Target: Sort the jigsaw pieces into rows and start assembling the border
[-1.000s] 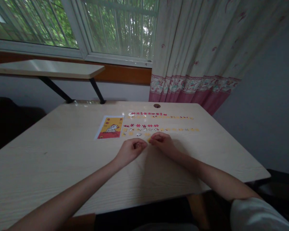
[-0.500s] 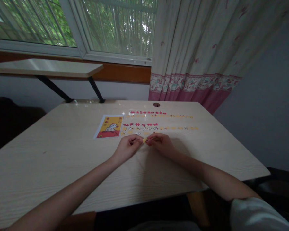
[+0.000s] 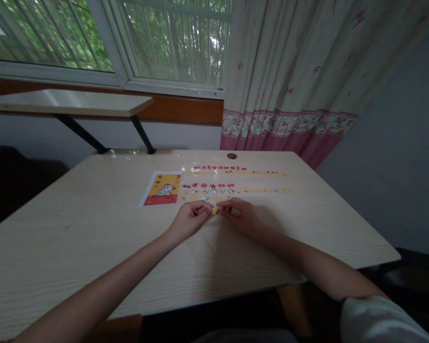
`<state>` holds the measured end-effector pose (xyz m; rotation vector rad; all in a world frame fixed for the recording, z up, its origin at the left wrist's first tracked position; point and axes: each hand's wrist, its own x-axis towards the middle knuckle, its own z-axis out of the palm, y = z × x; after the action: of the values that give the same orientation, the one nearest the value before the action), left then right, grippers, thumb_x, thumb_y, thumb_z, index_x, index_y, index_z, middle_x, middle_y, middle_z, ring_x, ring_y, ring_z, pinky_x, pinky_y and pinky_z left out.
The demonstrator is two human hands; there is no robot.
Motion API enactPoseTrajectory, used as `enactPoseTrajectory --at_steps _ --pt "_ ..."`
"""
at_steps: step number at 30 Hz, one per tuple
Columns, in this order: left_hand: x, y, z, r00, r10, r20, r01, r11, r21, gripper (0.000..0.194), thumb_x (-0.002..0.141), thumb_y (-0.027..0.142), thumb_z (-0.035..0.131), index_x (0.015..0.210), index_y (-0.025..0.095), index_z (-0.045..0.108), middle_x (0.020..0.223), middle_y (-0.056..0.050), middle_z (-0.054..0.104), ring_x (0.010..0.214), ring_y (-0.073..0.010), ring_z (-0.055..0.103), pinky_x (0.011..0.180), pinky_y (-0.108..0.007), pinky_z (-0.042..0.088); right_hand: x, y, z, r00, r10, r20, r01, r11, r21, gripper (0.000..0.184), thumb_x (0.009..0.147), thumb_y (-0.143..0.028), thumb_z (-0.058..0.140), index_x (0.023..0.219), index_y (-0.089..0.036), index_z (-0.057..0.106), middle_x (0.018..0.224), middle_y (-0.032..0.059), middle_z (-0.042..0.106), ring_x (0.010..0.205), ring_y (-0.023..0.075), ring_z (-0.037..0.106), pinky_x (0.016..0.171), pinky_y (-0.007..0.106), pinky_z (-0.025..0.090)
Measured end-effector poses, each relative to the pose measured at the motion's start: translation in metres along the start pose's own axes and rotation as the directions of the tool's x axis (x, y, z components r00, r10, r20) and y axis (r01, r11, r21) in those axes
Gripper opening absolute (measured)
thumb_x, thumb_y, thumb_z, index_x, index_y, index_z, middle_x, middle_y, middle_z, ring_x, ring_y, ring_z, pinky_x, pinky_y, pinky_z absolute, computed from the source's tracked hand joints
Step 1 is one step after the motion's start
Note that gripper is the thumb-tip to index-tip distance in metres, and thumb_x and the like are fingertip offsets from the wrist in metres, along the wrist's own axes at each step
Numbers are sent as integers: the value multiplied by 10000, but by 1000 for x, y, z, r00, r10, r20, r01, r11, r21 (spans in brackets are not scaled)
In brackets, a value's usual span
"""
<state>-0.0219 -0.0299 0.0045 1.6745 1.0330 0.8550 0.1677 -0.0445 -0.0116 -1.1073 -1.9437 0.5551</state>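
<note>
Between my hands, just above the table, is a small yellow jigsaw puzzle piece (image 3: 215, 210) with a dark mark at its right side. The fingertips of my left hand (image 3: 191, 216) pinch it from the left. My right hand (image 3: 240, 214) has thumb and forefinger at its right edge. Whether this is one piece or two joined ones is too small to make out. Beyond the hands lie rows of loose puzzle pieces, with red ones (image 3: 219, 167) at the back and yellow and white ones (image 3: 268, 191) nearer. A picture sheet (image 3: 164, 188) showing a white animal on yellow and red lies left of them.
The pale wooden table (image 3: 110, 247) spreads around my arms. A raised shelf (image 3: 71, 102) on black legs stands at the back left. A round cable hole (image 3: 232, 156) sits near the back edge. Behind are a window and a floral curtain (image 3: 271, 95).
My right thumb and forefinger have parted slightly at the piece, so more of its yellow face shows. The left hand stays nearly still, and the rows and sheet are unchanged.
</note>
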Motion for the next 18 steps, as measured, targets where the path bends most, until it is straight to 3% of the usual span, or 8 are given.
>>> enactPoseTrajectory --at_steps 13,18 --pt "1 -5 0 995 68 -67 -62 994 88 253 746 360 550 812 128 626 693 -30 599 600 -118 498 558 -229 390 1 2 -1 999 -14 -42 9 993 -113 167 799 -295 588 938 -258 674 746 14 661 661 124 566 702 280 424" --pt "-1 -2 -2 982 172 -72 -143 942 302 225 747 313 575 880 143 641 703 -16 566 560 -101 443 515 -212 359 1 3 -1 999 -32 -41 24 985 -172 161 794 -288 593 931 -260 673 744 7 670 659 122 570 713 283 405"
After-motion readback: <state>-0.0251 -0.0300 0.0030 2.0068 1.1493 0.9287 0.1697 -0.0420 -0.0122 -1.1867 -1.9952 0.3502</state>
